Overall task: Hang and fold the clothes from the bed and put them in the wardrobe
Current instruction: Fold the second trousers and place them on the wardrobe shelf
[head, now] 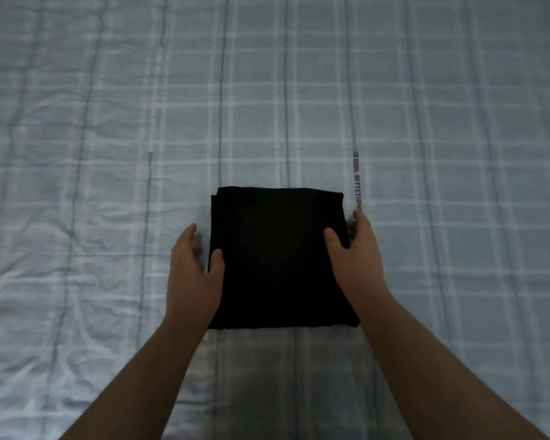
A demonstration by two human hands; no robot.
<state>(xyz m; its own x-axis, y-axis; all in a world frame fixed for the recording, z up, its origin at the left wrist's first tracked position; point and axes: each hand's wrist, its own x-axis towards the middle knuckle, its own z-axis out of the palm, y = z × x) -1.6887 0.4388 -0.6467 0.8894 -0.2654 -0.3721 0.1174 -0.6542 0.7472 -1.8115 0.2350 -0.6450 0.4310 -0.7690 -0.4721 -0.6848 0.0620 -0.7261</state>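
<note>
A black garment (277, 249), folded into a neat rectangle, lies flat on the bed in the middle of the view. My left hand (192, 268) holds its left edge, thumb on top of the cloth and fingers down along the side. My right hand (354, 252) holds the right edge the same way, thumb on the cloth and fingers beside and under the edge. How far the fingers reach beneath the fabric is hidden.
The bed is covered by a pale blue checked sheet (458, 122) with creases on the left side. A line of printed lettering (356, 181) runs along the sheet just beyond my right hand. No wardrobe or other clothes are in view.
</note>
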